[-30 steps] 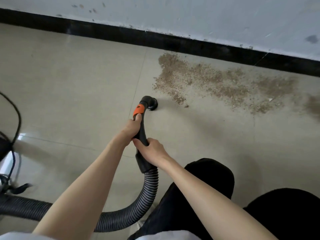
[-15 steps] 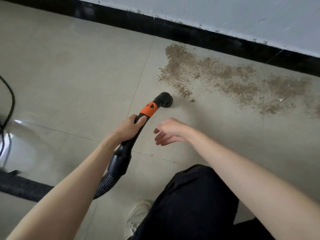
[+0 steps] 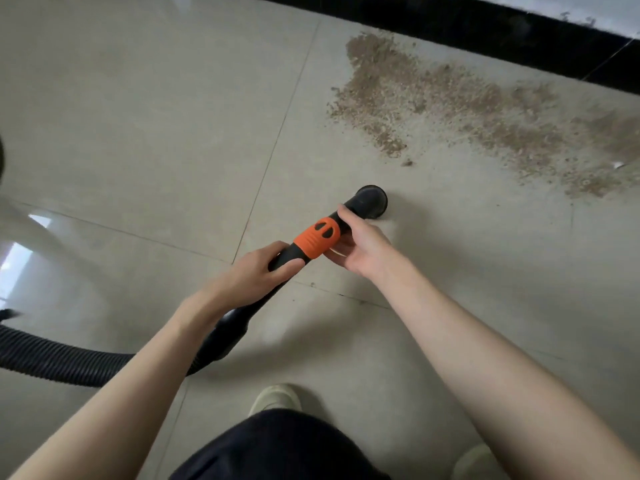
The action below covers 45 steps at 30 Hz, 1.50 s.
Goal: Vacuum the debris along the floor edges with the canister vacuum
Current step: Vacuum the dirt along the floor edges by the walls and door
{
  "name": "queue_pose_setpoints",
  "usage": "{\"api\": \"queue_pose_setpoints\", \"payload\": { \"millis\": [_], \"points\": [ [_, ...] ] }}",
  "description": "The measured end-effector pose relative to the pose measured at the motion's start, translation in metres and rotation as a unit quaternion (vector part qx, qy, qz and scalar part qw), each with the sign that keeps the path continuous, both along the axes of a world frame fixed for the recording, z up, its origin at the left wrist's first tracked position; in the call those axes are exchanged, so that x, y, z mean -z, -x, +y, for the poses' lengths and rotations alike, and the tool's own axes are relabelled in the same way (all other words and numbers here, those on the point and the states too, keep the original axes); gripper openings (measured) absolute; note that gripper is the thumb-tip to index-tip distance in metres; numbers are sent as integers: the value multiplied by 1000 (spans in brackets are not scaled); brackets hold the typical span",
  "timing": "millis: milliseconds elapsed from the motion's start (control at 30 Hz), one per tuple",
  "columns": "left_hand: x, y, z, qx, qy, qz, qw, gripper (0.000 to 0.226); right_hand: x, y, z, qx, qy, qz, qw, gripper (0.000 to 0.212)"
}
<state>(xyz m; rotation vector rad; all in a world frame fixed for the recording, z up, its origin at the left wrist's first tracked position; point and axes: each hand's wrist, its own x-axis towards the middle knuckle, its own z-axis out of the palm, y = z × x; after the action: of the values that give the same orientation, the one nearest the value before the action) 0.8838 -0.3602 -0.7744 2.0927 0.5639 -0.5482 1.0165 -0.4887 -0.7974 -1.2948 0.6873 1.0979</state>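
Beige tile floor (image 3: 138,109) spreads under us, edged at the top by a black baseboard (image 3: 467,32). Brown debris (image 3: 450,102) lies in a long band along that baseboard, none of it visibly lifted yet by our reading. We trail the ribbed black hose (image 3: 52,358) in from the left to the wand (image 3: 298,251). Our left hand (image 3: 249,275) wraps the wand's handle just behind the orange collar (image 3: 315,239). Our right hand (image 3: 360,244) curls its fingers around the neck ahead of that collar, thumb on top, next to the round nozzle (image 3: 370,200).

That nozzle sits on bare tile, short of the debris, which lies up and to the right of both grips. To do this step well, we judge we should steer with the front hand, keep the nozzle mouth flat and low, enter at the near tip of the band, then sweep slowly rightward along the baseboard so grains are not scattered.
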Motion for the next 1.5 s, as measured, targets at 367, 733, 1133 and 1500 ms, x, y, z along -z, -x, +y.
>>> {"api": "queue_pose_setpoints", "payload": {
  "millis": [367, 733, 1133, 1500],
  "points": [
    [12, 9, -26, 94, 36, -13, 995, 15, 5, 31, -58, 163, -31, 24, 986, 13],
    [27, 81, 19, -3, -7, 35, 999, 21, 17, 70, 4, 28, -97, 76, 992, 10],
    [24, 94, 43, -181, 39, 2, 983, 55, 12, 73, 63, -76, -93, 36, 992, 11],
    [17, 77, 43, -182, 74, 33, 980, 45, 6, 64, 60, -68, -74, 25, 995, 15]
  ]
}}
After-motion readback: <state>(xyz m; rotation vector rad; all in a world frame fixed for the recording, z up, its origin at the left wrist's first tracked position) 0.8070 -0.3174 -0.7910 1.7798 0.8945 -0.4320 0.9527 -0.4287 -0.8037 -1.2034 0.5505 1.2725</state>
